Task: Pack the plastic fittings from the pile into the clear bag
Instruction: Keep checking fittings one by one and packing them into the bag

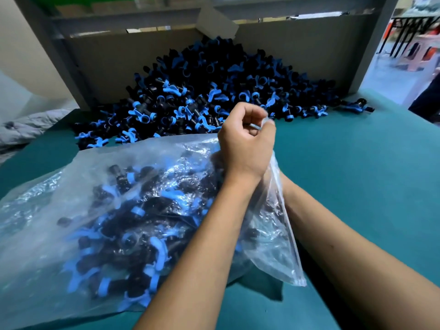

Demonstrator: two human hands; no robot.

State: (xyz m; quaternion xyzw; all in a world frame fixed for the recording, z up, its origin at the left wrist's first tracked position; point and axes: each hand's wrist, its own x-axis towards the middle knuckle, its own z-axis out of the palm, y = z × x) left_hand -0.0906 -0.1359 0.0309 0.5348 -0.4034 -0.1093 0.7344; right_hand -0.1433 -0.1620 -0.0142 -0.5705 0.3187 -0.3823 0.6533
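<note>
The clear bag is lying on its side on the green table, already well stuffed with black-and-blue plastic fittings, and its mouth end is bunched up right under the left hand. That hand is curled tight, fingers pinching a twist of the bag's film up at the top, so it's gripping the bag neck. The right hand is a different story: its forearm runs in from the near right and the hand itself is tucked behind the left wrist and the loose flap of plastic, so I honestly can't tell whether it's holding anything or just resting there.

My read: the filling part of this bag looks about done and this is the gathering/closing bit, twisting or tying the neck. Could also just be regripping the opening to load more, hard to say from one look.

Just beyond the left hand, nearly touching distance, sits the big pile of fittings, heaped against a grey board at the back of the table. Loads still in there.

Next move probably wants both hands on the neck, keeping it pinched so nothing spills out, since the bag is lying flat and the fittings sit close to the opening. Thin film too, so the winged blue bits could poke through if it's yanked.
</note>
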